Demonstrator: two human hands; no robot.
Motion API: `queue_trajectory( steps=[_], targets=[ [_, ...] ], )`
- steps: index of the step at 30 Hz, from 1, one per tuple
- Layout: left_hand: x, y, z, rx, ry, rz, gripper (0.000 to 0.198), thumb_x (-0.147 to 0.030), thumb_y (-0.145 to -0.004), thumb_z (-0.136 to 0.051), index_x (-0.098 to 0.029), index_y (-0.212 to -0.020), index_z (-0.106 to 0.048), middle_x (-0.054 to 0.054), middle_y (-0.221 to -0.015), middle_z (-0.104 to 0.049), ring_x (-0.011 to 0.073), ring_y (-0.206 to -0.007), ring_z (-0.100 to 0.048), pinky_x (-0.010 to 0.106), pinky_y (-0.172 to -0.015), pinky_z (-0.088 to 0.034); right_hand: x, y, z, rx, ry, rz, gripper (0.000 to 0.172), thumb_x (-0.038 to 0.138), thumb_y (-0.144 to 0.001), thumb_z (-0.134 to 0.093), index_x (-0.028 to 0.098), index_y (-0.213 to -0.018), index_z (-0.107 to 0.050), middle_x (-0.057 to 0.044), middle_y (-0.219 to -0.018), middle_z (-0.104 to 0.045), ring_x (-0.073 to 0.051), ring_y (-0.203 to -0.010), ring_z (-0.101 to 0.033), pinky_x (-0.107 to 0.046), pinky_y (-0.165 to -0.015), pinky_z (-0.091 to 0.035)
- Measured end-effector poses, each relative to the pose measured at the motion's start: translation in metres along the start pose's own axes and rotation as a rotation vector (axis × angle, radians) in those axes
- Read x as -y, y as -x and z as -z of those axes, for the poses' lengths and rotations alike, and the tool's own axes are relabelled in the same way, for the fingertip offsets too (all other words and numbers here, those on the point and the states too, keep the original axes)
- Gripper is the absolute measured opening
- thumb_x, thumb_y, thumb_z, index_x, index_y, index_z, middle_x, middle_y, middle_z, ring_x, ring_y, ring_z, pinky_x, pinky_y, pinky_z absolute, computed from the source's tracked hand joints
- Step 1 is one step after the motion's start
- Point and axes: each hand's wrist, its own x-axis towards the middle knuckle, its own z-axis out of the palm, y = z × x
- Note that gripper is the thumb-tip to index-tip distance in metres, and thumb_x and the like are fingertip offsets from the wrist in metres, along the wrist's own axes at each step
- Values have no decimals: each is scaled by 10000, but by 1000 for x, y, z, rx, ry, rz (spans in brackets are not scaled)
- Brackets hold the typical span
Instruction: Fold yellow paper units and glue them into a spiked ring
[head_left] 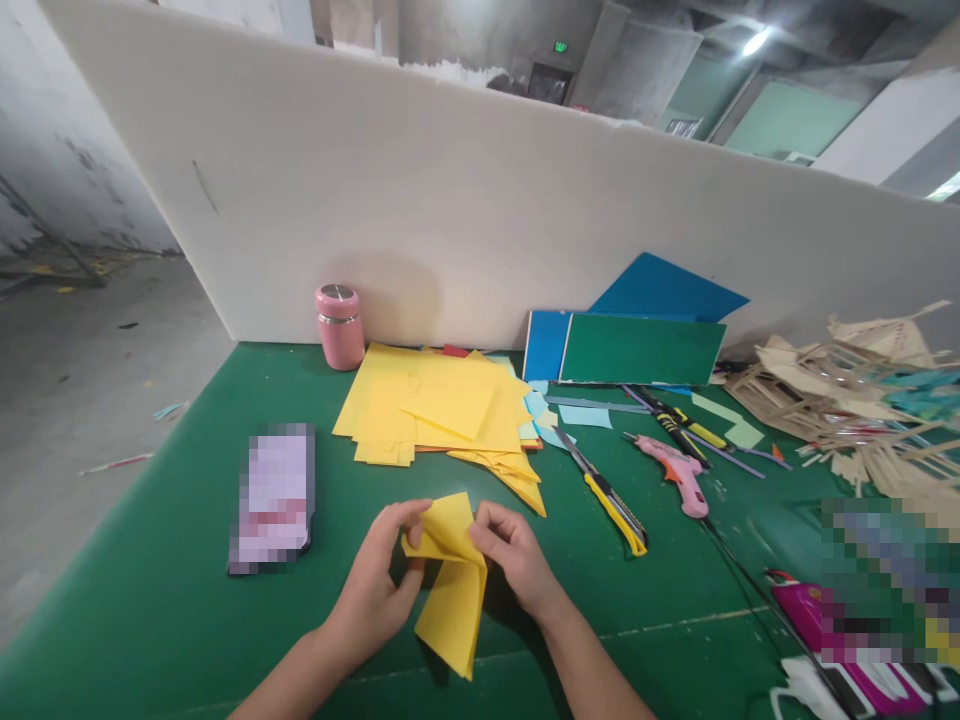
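Between my two hands is a piece of folded yellow paper (454, 610), raised just above the green table. My left hand (386, 575) pinches its upper left flap between thumb and fingers. On the other side, my right hand (517, 555) grips the upper right edge, thumb in front and fingers curled behind. One long flap of the paper hangs down toward me. Just beyond lie several folded yellow paper pieces (510, 475) and a stack of yellow sheets (450, 395).
A blurred phone (271, 500) lies left; a pink flask (341, 330) stands at the back. On the right are a yellow utility knife (611, 505), a pink glue gun (679, 478) with its cord, and wooden sticks (862, 390). A white board (480, 210) closes off the table's far side.
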Motion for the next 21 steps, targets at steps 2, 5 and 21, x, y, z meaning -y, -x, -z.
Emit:
queue_trajectory(
  steps=[2,5,21],
  targets=[
    [1,-5,5,32,41,-2,338,6,-728,-396,-223,-871,-599,-15,-683,-513,136,-648,-553,244,-600,-489,1,-1,4,-83,78,28,432,548,-756,-588,207,-584,-386,68,-541,-330,-89,-503,-300,-212,-481,-268],
    [7,-12,14,82,55,-24,307,5,-709,-379,-198,-561,-555,3,-649,-544,131,-632,-575,235,-565,-485,3,-2,12,-153,192,55,389,515,-751,-582,200,-582,-427,55,-563,-350,-99,-527,-332,-217,-498,-294],
    [-4,-15,21,301,-276,-103,225,-143,-818,-459,-209,-774,-669,41,-766,-714,208,-778,-657,366,-756,-512,-7,-3,16,-346,648,156,244,374,-797,-536,207,-618,-529,3,-548,-553,-134,-490,-487,-232,-470,-359]
  ],
)
